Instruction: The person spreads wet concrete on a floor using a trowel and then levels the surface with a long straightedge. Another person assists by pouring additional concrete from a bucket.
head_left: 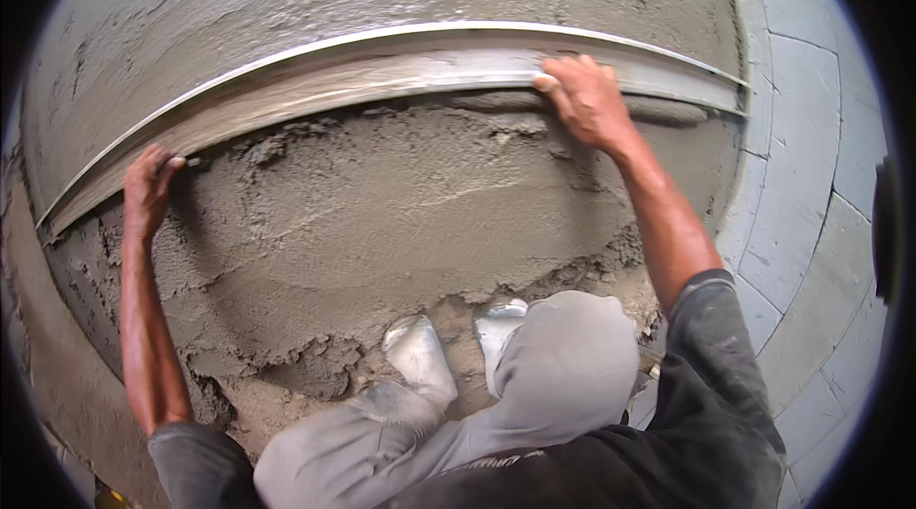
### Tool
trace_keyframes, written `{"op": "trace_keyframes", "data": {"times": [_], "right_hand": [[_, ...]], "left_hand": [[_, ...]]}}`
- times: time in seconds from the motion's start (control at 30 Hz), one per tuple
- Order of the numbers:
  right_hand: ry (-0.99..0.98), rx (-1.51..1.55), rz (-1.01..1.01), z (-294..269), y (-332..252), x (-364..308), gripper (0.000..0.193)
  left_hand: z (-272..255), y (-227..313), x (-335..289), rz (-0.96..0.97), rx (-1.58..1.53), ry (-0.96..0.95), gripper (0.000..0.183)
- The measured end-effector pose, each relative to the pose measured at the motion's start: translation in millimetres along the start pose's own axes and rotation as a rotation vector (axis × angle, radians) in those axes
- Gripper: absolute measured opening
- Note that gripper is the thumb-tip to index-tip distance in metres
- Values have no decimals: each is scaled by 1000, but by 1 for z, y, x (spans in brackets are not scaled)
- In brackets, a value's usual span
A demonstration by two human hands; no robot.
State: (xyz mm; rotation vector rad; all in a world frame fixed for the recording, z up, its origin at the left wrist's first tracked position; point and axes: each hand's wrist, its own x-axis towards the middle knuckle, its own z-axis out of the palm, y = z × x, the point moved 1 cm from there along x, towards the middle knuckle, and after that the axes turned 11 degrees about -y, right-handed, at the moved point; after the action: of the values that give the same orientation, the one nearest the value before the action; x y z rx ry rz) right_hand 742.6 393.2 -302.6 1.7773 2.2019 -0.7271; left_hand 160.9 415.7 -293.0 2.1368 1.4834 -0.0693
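Note:
A long metal screed bar [382, 65] lies across the wet concrete [382, 213], reaching from the left edge of the bed to the right. My left hand [148, 186] is closed on the bar near its left end. Right of the middle, my right hand [587, 101] grips its near edge, fingers over the top. Beyond the bar the concrete looks smooth and shiny; on my side it is rougher. A rounded ridge of wet concrete [663, 110] lies along the bar's near side by my right hand.
My pale, mortar-smeared boots [420, 354] stand at the ragged near edge of the concrete, on rough ground. Grey paving slabs [801, 156] border the right side. A concrete strip [72, 356] runs along the left. A dark object [885, 232] shows at the far right rim.

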Motion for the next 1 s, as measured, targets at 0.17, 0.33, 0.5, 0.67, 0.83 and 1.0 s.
{"op": "trace_keyframes", "data": {"times": [0.17, 0.33, 0.5, 0.67, 0.83, 1.0], "right_hand": [[-88, 11, 65, 6, -38, -3, 35], [-36, 45, -28, 5, -22, -9, 37], [-64, -26, -13, 11, -18, -23, 35], [-185, 114, -20, 13, -52, -19, 36], [-167, 138, -3, 13, -5, -36, 37], [-257, 155, 27, 20, -54, -32, 35]], "left_hand": [[-7, -16, -16, -89, -18, 7, 22], [-5, -9, -29, -116, -18, -13, 21], [3, 3, -26, -97, -29, 5, 20], [-7, -48, -51, -187, 6, -94, 21], [19, -19, -47, -109, 104, -8, 24], [0, -53, -59, -178, -38, -142, 21]]}}
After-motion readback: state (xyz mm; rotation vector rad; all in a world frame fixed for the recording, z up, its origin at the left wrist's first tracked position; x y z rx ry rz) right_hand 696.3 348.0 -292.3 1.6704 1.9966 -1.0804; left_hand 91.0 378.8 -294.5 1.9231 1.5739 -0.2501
